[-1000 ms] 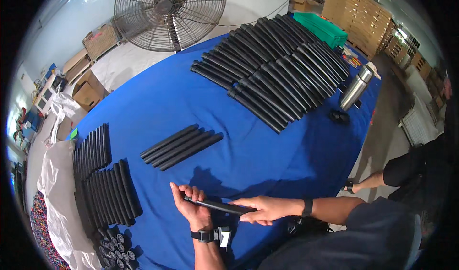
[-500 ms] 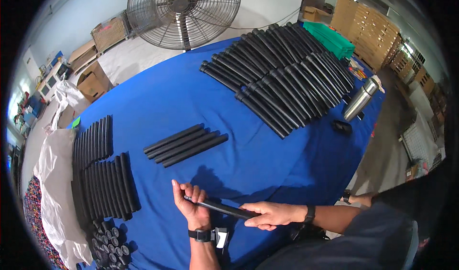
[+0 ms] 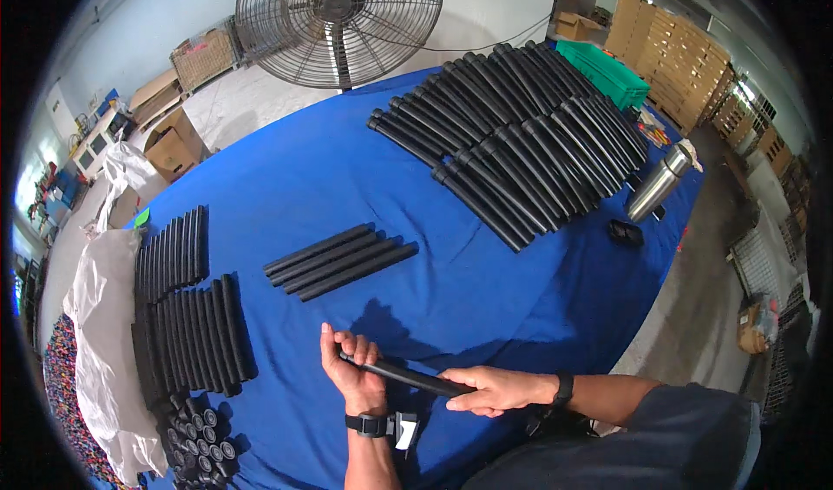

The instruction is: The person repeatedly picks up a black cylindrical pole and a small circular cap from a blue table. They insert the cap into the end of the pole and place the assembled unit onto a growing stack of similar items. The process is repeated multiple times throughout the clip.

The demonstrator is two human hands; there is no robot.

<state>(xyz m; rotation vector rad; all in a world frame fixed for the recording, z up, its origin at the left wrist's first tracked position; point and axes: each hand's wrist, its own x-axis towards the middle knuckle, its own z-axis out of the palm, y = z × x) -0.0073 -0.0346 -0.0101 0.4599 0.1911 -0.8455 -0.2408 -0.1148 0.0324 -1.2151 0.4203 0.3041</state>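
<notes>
A black tube (image 3: pixel 406 375) is held just above the near edge of the blue table (image 3: pixel 286 169), its long axis running from upper left down to the right. The left hand (image 3: pixel 350 370) wraps closed around its left end; the right hand (image 3: pixel 492 390) closes its fingers over the right end, so each hand has one end. Beyond it, toward the table's middle, lie four loose tubes (image 3: pixel 340 261) side by side.
</notes>
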